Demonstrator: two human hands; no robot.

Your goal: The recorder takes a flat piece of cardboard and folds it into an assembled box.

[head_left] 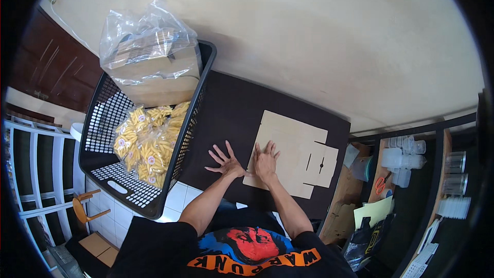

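Observation:
A flat, unfolded brown cardboard box blank (288,139) lies on the dark table, with slots and tabs cut along its right side. My right hand (265,162) rests on the left part of the blank, palm down, fingers stretched out. Just left of the blank, my left hand (226,162) is spread over the dark tabletop (226,108), its heel close to the cardboard's left edge. Neither hand holds anything.
On the left, a black plastic basket (191,118) contains bags of yellow stick snacks (149,141) and a stack of flat cardboard (159,64) in clear plastic. Shelves at right carry clear containers (404,157) and orange-handled scissors (381,183). A wooden stool (82,208) stands lower left.

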